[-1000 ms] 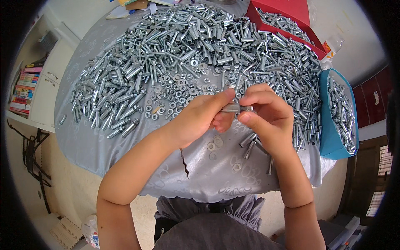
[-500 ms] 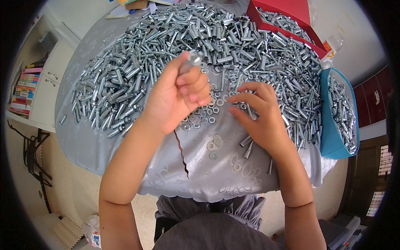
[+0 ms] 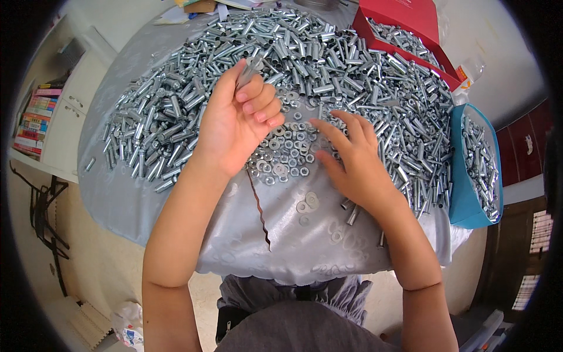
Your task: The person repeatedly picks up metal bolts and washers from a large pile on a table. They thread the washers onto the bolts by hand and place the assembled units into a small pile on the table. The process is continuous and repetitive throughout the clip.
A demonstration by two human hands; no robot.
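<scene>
My left hand (image 3: 226, 126) is raised over the table, its fingers wrapped round a silvery sleeve anchor bolt (image 3: 251, 71) that points up and away, with a washer at its upper end. Below and to the right of that hand, small hex nuts (image 3: 284, 159) and flat washers lie in a loose patch. At the right edge of this patch hovers my right hand (image 3: 359, 167), thumb and fingers apart, nothing visible between them. A big heap of metal sleeves and bolts (image 3: 293, 50) curves round the far side. A few washers (image 3: 311, 200) lie apart, nearer to me.
A red box (image 3: 404, 54) of metal parts stands at the far right, and a teal bag (image 3: 463, 193) of bolts at the right edge. Grey cloth (image 3: 170, 220) covers the table, with a wavy brown strip (image 3: 258, 205) on it. A plastic bottle (image 3: 471, 71) stands behind.
My left hand has moved slightly left and up with the anchor bolt, now tilted differently. My right hand has shifted a little left, its fingers more spread, and more nuts show between the hands.
</scene>
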